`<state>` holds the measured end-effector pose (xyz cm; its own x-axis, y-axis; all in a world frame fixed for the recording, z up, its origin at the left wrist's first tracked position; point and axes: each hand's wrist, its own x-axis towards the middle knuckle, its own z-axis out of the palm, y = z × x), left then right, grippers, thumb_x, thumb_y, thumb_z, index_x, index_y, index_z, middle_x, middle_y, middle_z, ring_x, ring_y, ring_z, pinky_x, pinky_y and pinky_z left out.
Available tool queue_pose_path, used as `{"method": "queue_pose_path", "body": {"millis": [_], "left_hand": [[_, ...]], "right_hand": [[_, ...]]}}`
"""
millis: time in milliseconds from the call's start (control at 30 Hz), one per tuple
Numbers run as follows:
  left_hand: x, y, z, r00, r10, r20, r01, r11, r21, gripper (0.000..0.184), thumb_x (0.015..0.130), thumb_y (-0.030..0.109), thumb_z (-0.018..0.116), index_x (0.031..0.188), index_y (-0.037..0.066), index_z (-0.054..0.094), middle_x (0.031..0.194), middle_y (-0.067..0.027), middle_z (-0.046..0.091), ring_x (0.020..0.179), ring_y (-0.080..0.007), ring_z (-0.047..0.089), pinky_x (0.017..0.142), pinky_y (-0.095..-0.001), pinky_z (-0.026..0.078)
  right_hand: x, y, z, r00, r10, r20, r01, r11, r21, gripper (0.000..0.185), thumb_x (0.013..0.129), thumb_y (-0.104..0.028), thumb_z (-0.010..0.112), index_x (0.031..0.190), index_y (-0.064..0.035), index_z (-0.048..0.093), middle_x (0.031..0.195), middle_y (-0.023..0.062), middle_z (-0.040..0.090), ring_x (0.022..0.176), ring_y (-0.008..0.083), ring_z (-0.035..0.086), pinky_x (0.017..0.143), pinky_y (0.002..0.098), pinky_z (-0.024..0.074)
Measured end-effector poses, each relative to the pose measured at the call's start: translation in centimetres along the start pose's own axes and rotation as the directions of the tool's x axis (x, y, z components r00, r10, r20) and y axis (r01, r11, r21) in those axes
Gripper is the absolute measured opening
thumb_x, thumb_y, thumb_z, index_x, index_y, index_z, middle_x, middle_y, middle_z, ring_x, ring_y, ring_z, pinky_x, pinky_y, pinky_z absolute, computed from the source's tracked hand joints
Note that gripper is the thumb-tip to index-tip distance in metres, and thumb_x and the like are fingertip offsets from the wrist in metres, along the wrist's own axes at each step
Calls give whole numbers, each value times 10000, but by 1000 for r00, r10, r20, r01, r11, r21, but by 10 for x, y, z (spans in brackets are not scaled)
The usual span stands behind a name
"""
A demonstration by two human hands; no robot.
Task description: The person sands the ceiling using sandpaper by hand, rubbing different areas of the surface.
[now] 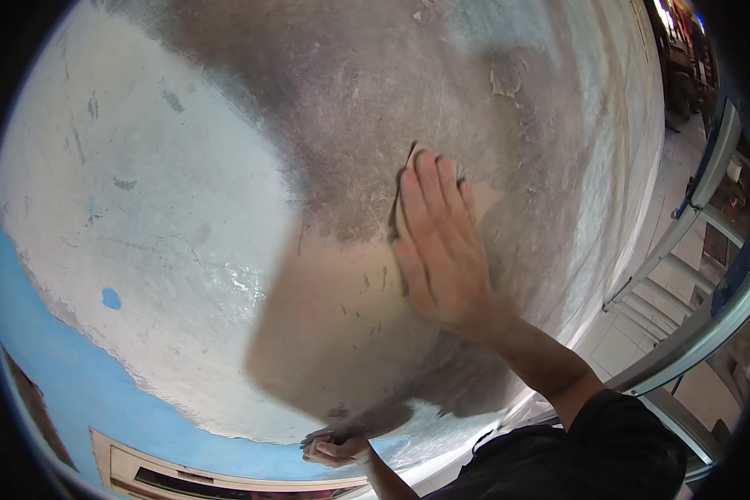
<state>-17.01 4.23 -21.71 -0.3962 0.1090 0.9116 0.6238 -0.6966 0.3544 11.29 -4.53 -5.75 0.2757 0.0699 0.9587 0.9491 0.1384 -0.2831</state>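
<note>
A large curved surface (pixel 200 158) fills the view, with whitish, grey and brown areas. Palm down, my right hand (pixel 446 237) lies flat on it, fingers stretched out, with a narrow dark edge along its thumb side. Beneath and beside this hand is a beige, roughly four-sided patch (pixel 333 308) with small dark marks; whether it is a loose sheet or part of the surface I cannot tell. At the bottom, my left hand (pixel 337 451) is closed near the surface's lower edge, with something small and dark at its fingers that I cannot make out.
A metal frame with rungs, like a ladder (pixel 667 287), stands at the right above a tiled floor (pixel 604 346). Blue wall (pixel 154 408) shows at the lower left, above a pale framed opening (pixel 217 483). Blurred objects (pixel 683 58) sit at the upper right.
</note>
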Motion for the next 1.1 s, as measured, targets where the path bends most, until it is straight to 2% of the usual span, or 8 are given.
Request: {"method": "queue_pose_path", "body": {"millis": [133, 233, 433, 600, 733, 833, 933, 1100], "left_hand": [[-2, -5, 3, 999, -31, -28, 28, 996, -85, 344, 944, 239, 339, 641, 81, 379, 695, -45, 343, 685, -158, 355, 625, -294, 306], [-3, -8, 0, 998, -56, -14, 55, 995, -88, 336, 938, 227, 340, 635, 85, 370, 681, -41, 347, 694, -162, 356, 634, -296, 315], [1, 0, -1, 997, -78, 20, 78, 997, -21, 322, 923, 200, 336, 618, 98, 341, 654, -34, 348, 712, -174, 363, 656, -306, 340], [0, -1, 1, 995, -96, -9, 95, 993, -68, 317, 917, 192, 324, 614, 98, 334, 644, -31, 366, 712, -174, 361, 663, -304, 323], [2, 5, 1, 996, -91, 2, 91, 995, -33, 324, 923, 203, 325, 615, 101, 335, 642, -29, 368, 713, -176, 360, 662, -307, 313], [1, 2, 0, 994, -107, 13, 107, 994, 7, 329, 927, 212, 327, 615, 104, 336, 634, -26, 362, 712, -178, 359, 665, -314, 312], [1, 2, 1, 995, -99, 8, 99, 995, -33, 333, 929, 218, 327, 615, 106, 336, 624, -23, 358, 712, -180, 359, 672, -317, 315], [-1, -1, -1, 995, -100, 3, 100, 995, 8, 339, 933, 210, 329, 614, 97, 345, 627, -30, 357, 713, -182, 362, 677, -316, 340]], "right_hand": [[-55, -18, 4, 984, 38, 173, -34, 999, -27, 545, 941, -240, 402, 1352, 113, 338, 1422, 303, 308, 1333, 467, 267, 1094, 534, 162], [-46, -16, 3, 996, 26, 80, -23, 999, -36, 534, 879, -273, 517, 1315, 28, 452, 1379, 220, 419, 1303, 355, 373, 1091, 463, 214], [1, -18, 8, 996, -79, -46, 78, 996, -37, 474, 861, -211, 548, 1282, 3, 500, 1360, 177, 461, 1292, 304, 403, 1086, 448, 248], [-45, -20, 7, 998, -59, 28, 60, 998, -35, 421, 860, -172, 545, 1254, -27, 535, 1337, 145, 496, 1274, 283, 430, 1065, 428, 298], [-20, -20, 10, 995, -95, 2, 95, 993, -63, 424, 855, -168, 547, 1255, -29, 536, 1336, 134, 501, 1278, 277, 430, 1060, 420, 309], [3, -19, 6, 988, -148, 50, 149, 989, -5, 445, 890, -153, 516, 1293, 34, 483, 1381, 220, 423, 1306, 369, 371, 1088, 482, 236], [-20, -22, 5, 998, -53, 46, 55, 998, -37, 447, 857, -191, 549, 1275, -38, 519, 1366, 127, 472, 1301, 270, 396, 1072, 433, 287], [-47, -19, 9, 997, -49, 65, 53, 996, -69, 461, 867, -189, 535, 1298, -33, 494, 1380, 123, 454, 1298, 273, 399, 1086, 442, 253]]}}
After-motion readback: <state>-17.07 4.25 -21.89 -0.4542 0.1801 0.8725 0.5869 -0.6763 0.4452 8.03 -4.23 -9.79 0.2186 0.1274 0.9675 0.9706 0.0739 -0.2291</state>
